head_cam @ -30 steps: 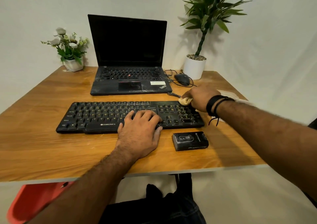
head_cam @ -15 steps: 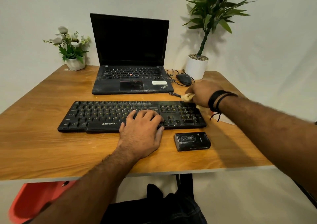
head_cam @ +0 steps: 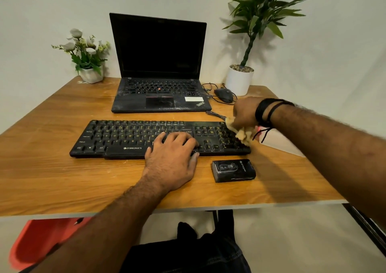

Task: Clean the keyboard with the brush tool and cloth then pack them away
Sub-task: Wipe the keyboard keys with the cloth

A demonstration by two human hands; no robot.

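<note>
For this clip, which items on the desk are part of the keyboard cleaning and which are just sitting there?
In use:
black Zebronics keyboard
crumpled beige cloth, held by the right hand
left hand, resting on the keys
small black case, probably the kit's

Lying about:
open black laptop
black corded mouse
white-potted flowers
tall green plant in white pot

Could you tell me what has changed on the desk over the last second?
The right hand, gripping the cloth, has wiped from the keyboard's far right corner toward its near right edge. More cloth now shows below the hand. The left hand still rests flat on the keys, and the black case has not moved.
</note>
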